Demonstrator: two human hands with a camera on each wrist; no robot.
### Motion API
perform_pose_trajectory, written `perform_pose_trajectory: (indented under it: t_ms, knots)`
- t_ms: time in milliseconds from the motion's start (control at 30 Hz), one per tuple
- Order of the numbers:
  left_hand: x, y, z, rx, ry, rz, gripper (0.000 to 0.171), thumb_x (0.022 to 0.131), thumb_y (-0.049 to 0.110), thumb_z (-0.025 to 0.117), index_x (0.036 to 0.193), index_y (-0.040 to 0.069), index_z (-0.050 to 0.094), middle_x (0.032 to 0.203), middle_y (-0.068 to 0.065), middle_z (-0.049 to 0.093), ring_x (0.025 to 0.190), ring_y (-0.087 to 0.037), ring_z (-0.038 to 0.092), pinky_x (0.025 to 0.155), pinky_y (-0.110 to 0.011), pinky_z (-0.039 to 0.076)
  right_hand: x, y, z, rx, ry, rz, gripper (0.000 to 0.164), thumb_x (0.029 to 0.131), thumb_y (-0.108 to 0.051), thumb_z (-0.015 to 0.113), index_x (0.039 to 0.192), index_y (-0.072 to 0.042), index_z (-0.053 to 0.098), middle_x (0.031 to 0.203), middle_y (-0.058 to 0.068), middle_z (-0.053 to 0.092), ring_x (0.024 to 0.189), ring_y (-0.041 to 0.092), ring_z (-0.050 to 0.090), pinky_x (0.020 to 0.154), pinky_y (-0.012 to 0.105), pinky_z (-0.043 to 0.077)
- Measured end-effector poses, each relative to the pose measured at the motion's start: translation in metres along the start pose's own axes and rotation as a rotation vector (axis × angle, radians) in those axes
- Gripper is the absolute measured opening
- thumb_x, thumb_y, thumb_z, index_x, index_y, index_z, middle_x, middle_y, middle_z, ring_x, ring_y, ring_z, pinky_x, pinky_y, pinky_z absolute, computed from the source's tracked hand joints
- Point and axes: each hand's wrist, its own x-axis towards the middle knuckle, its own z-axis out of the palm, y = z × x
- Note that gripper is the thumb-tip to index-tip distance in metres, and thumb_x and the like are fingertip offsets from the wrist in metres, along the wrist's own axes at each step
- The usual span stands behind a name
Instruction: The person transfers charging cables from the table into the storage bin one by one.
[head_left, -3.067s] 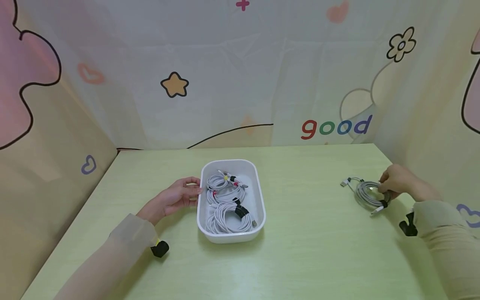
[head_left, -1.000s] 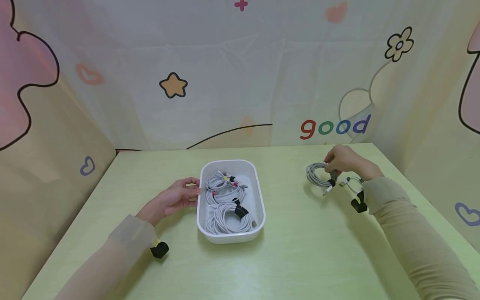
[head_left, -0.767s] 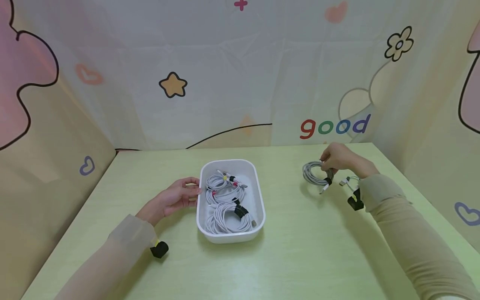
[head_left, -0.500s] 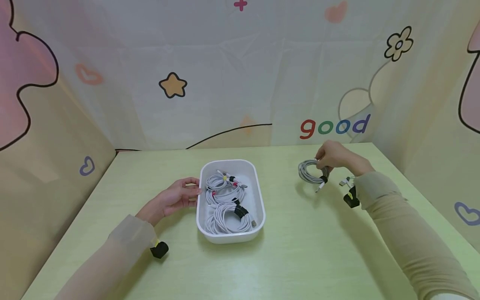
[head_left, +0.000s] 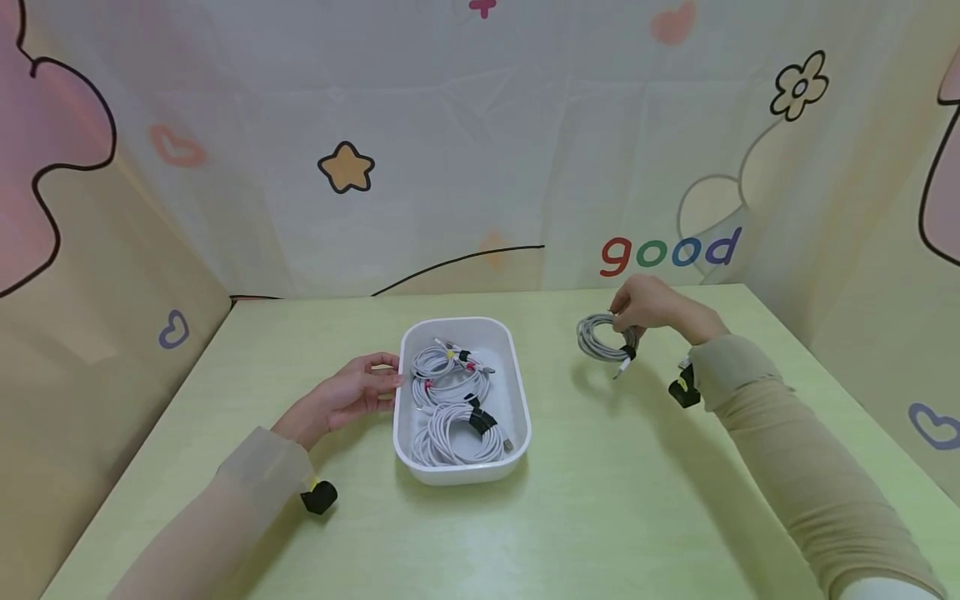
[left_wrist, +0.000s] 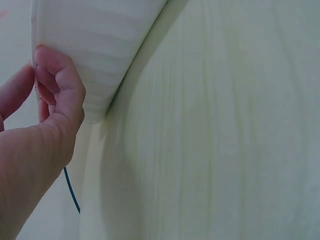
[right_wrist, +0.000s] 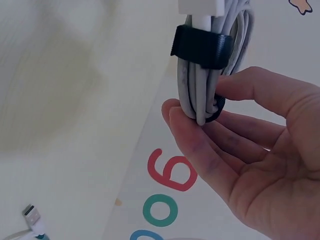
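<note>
A white plastic tray [head_left: 461,475] stands mid-table with several coiled white cables [head_left: 457,437] inside, tied with black straps. At its left side, my left hand [head_left: 348,396] holds the rim, its fingertips on the outer wall in the left wrist view. My right hand [head_left: 648,304] pinches a coiled grey charging cable [head_left: 596,342] between thumb and fingers, off the table at the tray's right. A black strap [right_wrist: 202,47] binds this coil, and a white plug hangs down from it. Another cable's USB plug [right_wrist: 32,216] shows in the right wrist view, mostly hidden behind my right sleeve in the head view.
The pale green table [head_left: 570,517] ends at a printed fabric backdrop [head_left: 450,167], and fabric walls stand at both sides. A small black device [head_left: 319,497] hangs at my left cuff, another black device [head_left: 684,388] at my right one.
My right hand has lifted the grey coiled cable from the table's right side and carried it left toward the tray. The other cable stayed behind. My left hand keeps its place at the rim.
</note>
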Motion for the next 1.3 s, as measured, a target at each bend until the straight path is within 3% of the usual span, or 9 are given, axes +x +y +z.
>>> perform_pose_trajectory:
  t_ms: [800, 1300]
  knots:
    - [0.001, 0.000, 0.000, -0.002, 0.000, -0.003, 0.024, 0.095, -0.002, 0.052, 0.115, 0.005, 0.043, 0.103, -0.005, 0.057, 0.086, -0.017, 0.064, 0.079, -0.033, 0.057, 0.030, -0.052, 0.007, 0.015, -0.031, -0.049, 0.026, 0.086, -0.007, 0.065, 0.108, 0.006, 0.066, 0.093, 0.017, 0.069, 0.064, 0.015, 0.065, 0.067, 0.029, 0.058]
    - [0.000, 0.001, 0.000, 0.010, 0.003, -0.012, 0.029, 0.094, -0.001, 0.054, 0.120, 0.002, 0.041, 0.105, -0.005, 0.058, 0.088, -0.017, 0.064, 0.080, -0.033, 0.057, 0.041, -0.087, 0.018, 0.004, -0.026, -0.096, 0.027, 0.084, -0.006, 0.065, 0.108, 0.005, 0.067, 0.095, 0.016, 0.070, 0.062, 0.014, 0.064, 0.067, 0.029, 0.058]
